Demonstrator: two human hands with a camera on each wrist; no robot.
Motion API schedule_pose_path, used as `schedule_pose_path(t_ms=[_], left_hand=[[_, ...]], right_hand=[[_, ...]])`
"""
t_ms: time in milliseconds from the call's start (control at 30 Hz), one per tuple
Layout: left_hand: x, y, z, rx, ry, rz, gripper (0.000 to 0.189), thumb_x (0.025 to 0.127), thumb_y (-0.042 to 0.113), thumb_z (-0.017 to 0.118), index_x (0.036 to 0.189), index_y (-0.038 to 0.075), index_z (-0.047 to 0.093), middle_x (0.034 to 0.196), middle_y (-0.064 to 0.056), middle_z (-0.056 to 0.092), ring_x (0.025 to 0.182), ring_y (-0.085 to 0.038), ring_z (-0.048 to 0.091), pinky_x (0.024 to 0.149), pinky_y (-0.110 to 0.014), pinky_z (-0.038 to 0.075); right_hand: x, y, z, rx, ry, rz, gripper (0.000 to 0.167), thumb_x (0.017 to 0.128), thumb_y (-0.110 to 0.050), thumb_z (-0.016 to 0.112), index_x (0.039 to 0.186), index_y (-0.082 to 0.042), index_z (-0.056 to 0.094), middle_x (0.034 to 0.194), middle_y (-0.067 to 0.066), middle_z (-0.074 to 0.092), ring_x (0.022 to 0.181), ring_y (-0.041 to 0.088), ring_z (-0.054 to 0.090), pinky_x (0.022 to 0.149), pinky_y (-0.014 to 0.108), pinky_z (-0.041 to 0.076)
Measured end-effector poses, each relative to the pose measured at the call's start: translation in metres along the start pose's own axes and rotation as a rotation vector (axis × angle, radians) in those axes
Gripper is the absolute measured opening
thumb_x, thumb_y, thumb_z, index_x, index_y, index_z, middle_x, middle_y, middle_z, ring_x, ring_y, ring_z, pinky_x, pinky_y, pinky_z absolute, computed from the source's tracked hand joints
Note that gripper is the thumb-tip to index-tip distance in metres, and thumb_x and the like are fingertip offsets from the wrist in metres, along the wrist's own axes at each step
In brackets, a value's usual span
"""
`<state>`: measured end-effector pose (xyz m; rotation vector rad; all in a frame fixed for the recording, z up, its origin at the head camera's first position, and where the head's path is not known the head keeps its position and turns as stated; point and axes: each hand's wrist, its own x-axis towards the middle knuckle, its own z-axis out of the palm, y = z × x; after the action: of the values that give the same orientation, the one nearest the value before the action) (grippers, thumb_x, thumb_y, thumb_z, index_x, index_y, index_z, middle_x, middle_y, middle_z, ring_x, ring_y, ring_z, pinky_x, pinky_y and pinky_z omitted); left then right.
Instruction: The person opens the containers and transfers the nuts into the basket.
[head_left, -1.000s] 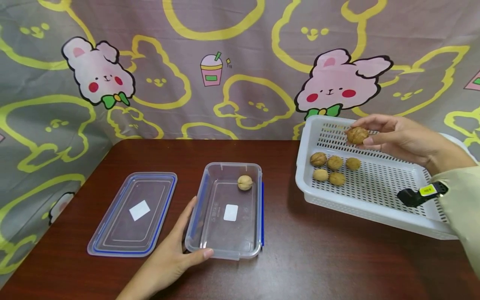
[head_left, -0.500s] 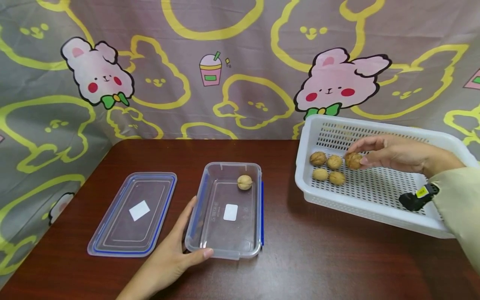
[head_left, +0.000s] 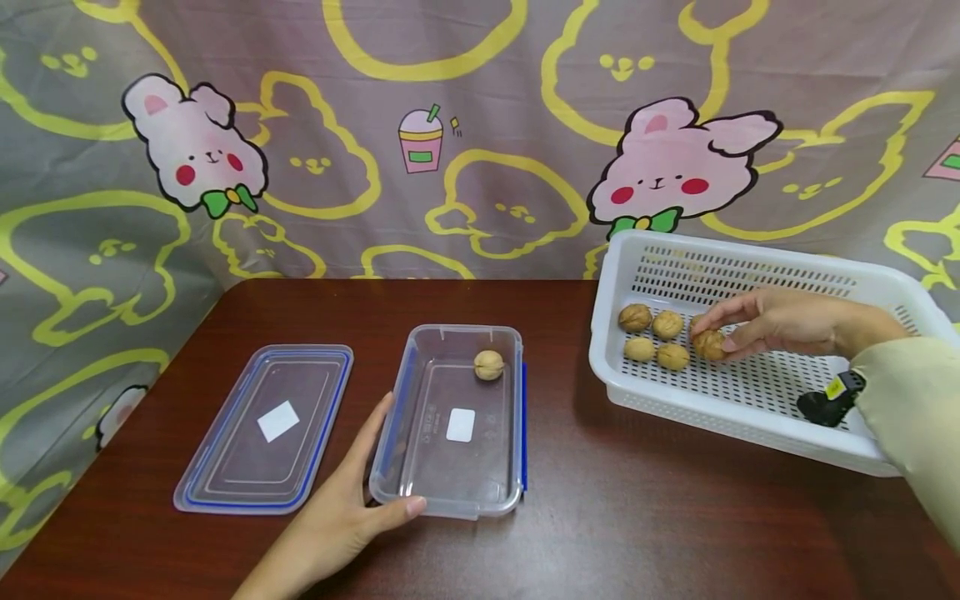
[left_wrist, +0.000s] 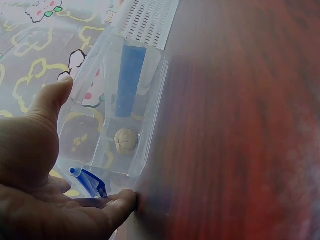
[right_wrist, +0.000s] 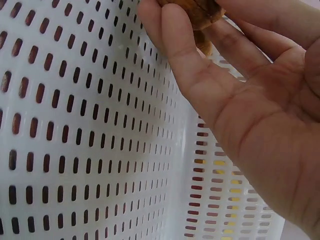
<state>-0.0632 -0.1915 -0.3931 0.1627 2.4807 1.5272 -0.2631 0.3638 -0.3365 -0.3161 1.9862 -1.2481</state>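
In the head view my right hand (head_left: 798, 321) pinches a brown walnut (head_left: 708, 344) between thumb and fingers, low inside the white perforated basket (head_left: 742, 429). Several walnuts (head_left: 668, 324) lie at the basket's left end, beside my fingertips; one is partly hidden behind the fingers. The right wrist view shows the gripped walnut (right_wrist: 197, 11) at its top edge. My left hand (head_left: 341, 512) holds the near left corner of a clear plastic container (head_left: 442, 503), thumb at the front rim and fingers along the left side. One pale walnut (head_left: 488, 365) sits in the container's far right corner.
A clear lid (head_left: 270, 429) with a blue seal lies flat on the dark red table (head_left: 600, 525), left of the container. Behind the table hangs a patterned curtain (head_left: 510, 100). A black wrist camera (head_left: 828, 404) is strapped to the right wrist.
My right hand has lowered the walnut from above the basket's back down beside the other walnuts, then moved slightly toward the front. The left hand and container stay in place.
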Motion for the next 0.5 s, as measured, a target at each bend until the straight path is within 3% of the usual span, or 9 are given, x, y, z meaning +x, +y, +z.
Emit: schedule_pose_path(t_ms=[500], left_hand=[[0.0,0.0002,0.0001,0.0,-0.003,-0.006,0.115,0.086,0.036,0.087,0.167,0.043,0.005,0.176,-0.013,0.016,0.151,-0.039,0.038,0.115,-0.058,0.039]], right_hand=[[0.0073,0.0003,0.0056,-0.027,-0.028,0.108,0.032,0.102,-0.003,0.062,0.13,-0.016,0.071,0.129,-0.011,0.062,0.112,0.019,0.069,0.098,0.037,0.059]])
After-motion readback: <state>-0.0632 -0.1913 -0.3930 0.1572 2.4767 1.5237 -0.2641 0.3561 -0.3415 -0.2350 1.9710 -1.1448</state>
